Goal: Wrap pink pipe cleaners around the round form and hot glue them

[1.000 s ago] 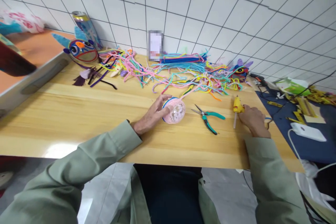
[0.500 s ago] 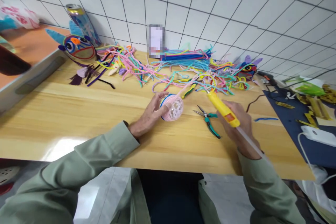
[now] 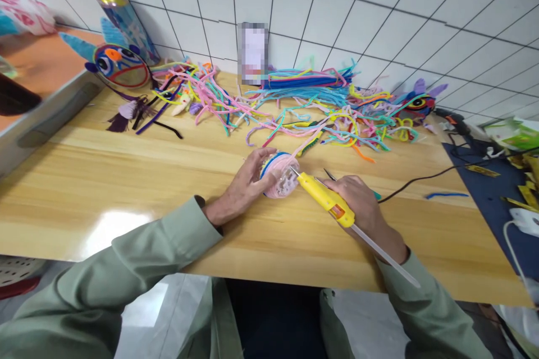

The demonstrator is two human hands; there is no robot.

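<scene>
My left hand [image 3: 244, 188] is wrapped round a clear pink ball [image 3: 281, 179] partly wound with pink and blue pipe cleaner, resting on the wooden table [image 3: 147, 179]. My right hand [image 3: 364, 207] grips a yellow glue gun [image 3: 326, 199] with a clear glue stick jutting out behind it. The gun's metal tip touches the top of the ball. A pink pipe cleaner runs from the ball up to the pile. The pliers [image 3: 332, 176] lie mostly hidden behind my right hand.
A heap of coloured pipe cleaners [image 3: 303, 106] spreads along the tiled wall. A blue fish-like craft [image 3: 120, 64] and a can [image 3: 122, 17] stand at the back left. Another small craft [image 3: 416, 104] sits at the back right. A black cord [image 3: 442, 174] crosses toward a dark mat [image 3: 501, 202].
My right hand picked the glue gun up from the table at the right and carried it left, bringing its tip onto the ball. My left hand stayed on the ball.
</scene>
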